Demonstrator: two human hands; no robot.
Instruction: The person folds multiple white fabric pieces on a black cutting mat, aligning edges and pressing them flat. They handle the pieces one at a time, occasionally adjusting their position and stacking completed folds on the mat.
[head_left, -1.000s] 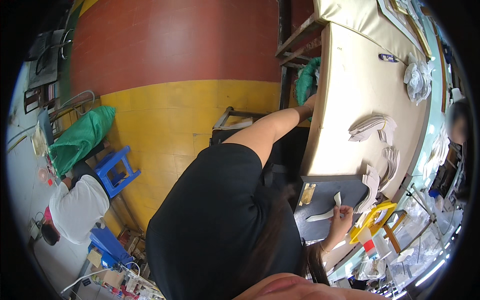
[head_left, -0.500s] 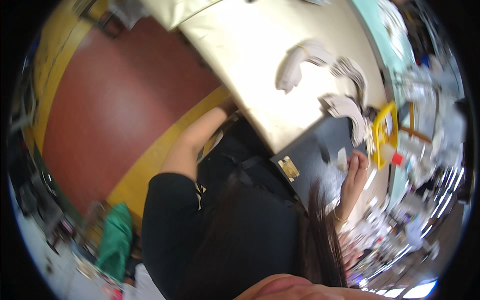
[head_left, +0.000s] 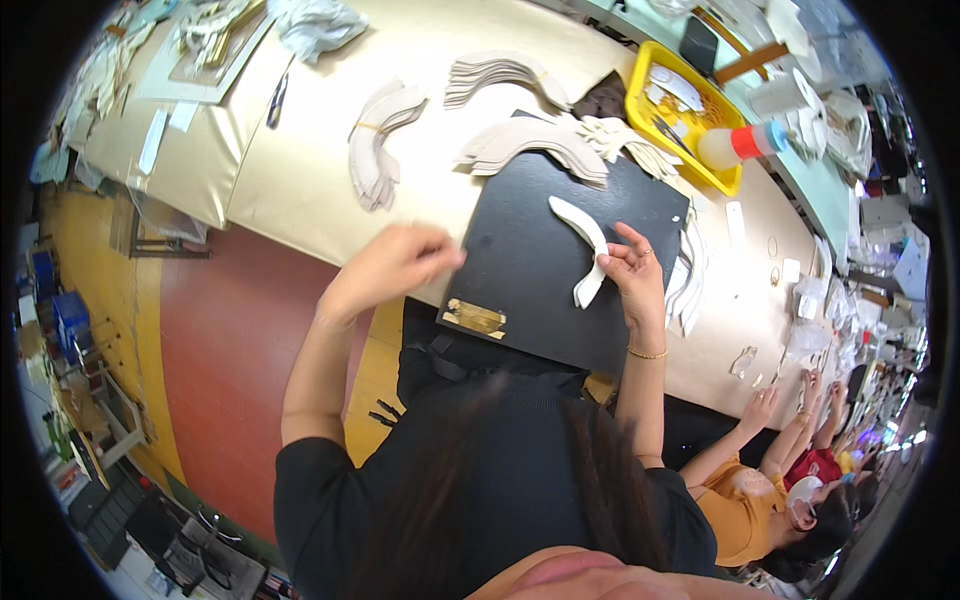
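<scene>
My right hand [head_left: 635, 272] pinches the edge of a curved white strip [head_left: 583, 246] between thumb and finger, its other fingers bent. The strip hangs over or rests on a flat black board [head_left: 545, 270]; I cannot tell which. Left of the board, my left hand [head_left: 400, 262] is in the air, fingers drawn together and slightly blurred. Whatever it may hold is hidden. Gold tape [head_left: 474, 318] is stuck on the board's near left corner. A stack of curved beige pieces [head_left: 535, 145] overlaps the board's far edge.
Two more curved stacks, one banded [head_left: 380, 145] and one fanned [head_left: 505, 78], lie on the cream table. A yellow basket [head_left: 637, 95] and a red-banded bottle [head_left: 738, 146] stand far right. White curved pieces [head_left: 690, 275] flank the board. Co-workers sit at right; one wears an orange top [head_left: 740, 510].
The view has swung round, showing more of the table and co-workers. My left hand has risen from beside the table edge. The right hand now shows with the white strip over the board.
</scene>
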